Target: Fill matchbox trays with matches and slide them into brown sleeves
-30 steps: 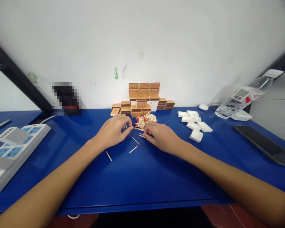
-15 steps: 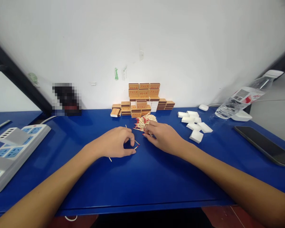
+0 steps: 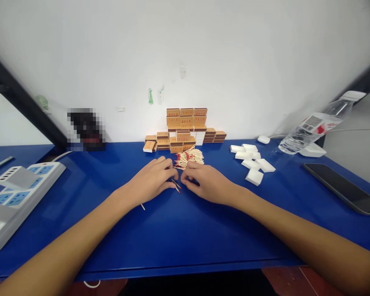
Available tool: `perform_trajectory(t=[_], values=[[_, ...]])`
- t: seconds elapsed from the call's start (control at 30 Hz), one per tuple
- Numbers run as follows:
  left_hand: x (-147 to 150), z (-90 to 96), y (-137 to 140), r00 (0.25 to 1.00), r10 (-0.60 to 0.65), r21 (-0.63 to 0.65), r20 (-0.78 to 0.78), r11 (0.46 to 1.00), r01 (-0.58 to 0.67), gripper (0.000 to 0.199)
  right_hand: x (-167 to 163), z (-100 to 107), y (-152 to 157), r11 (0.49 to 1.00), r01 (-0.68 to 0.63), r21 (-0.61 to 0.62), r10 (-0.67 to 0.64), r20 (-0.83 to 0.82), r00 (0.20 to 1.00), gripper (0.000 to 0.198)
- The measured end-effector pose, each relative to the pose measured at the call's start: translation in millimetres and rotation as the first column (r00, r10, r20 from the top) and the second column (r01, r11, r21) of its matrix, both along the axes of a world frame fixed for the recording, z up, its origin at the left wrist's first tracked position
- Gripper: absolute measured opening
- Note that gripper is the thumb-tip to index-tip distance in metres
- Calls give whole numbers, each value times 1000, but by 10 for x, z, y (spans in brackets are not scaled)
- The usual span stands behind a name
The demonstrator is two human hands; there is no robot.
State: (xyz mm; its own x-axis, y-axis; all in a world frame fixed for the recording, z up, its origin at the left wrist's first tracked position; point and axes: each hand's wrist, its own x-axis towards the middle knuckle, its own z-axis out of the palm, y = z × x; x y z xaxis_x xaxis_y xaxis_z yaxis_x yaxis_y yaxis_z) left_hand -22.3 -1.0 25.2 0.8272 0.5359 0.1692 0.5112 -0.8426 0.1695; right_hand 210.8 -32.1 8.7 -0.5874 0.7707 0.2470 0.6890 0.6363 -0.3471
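Observation:
My left hand [image 3: 158, 176] is bent over the desk, thumb and fingers curled around two red-tipped matches [image 3: 177, 188] whose heads stick out to the right. Across a narrow gap, the fingers of my right hand [image 3: 205, 179] are drawn together; whatever they hold is hidden. Just beyond both hands lies a heap of loose matches [image 3: 189, 156]. Another match [image 3: 142, 206] lies below my left wrist, its other end covered by the hand. Behind the heap, printed matchboxes [image 3: 186, 121] are stacked against the wall.
Several white matchbox trays [image 3: 250, 164] lie on the blue desk [image 3: 185, 238] at right. Farther right are a tilted plastic bottle [image 3: 314, 123], a white case [image 3: 263, 139] and a phone [image 3: 342, 189]. A power strip [image 3: 24, 185] sits at left.
My left hand has moved slightly up and closed in around the two matches, one of which has turned. My right hand has drawn left and away from the heap.

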Motion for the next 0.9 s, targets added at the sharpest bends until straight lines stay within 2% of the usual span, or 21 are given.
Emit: perform_trajectory(t=[0.13, 0.3, 0.5, 0.6, 0.7, 0.73, 0.83, 0.9], values=[[16, -20, -38, 1000, 17, -3, -12, 1000, -17, 18, 27, 35, 4, 999, 24, 22, -24, -12, 1000, 12], [68, -28, -137, 989, 147, -26, -19, 989, -148, 26, 76, 95, 7, 986, 133, 96, -133, -7, 991, 13], [145, -2, -190, 986, 154, -209, 61, 968, -138, 37, 37, 129, -60, 977, 205, 58, -207, 26, 978, 14], [59, 83, -106, 979, 188, -136, 80, 975, -176, 27, -28, 96, -100, 974, 223, 29, -223, 4, 975, 15], [-125, 237, 22, 961, 274, -31, 51, 962, -272, 16, -132, 19, -131, 975, 221, -4, -221, -14, 975, 16], [-195, 297, 62, 957, 289, -37, 8, 957, -289, 13, -169, -8, -137, 976, 218, -6, -218, -4, 976, 18], [-374, 446, 152, 946, 299, -164, -127, 934, -317, 10, -237, -58, -138, 975, 221, 21, -222, 63, 973, 10], [-444, 490, 190, 929, 331, -150, -164, 923, -355, 12, -219, -57, -124, 973, 229, 37, -232, 106, 967, 5]])
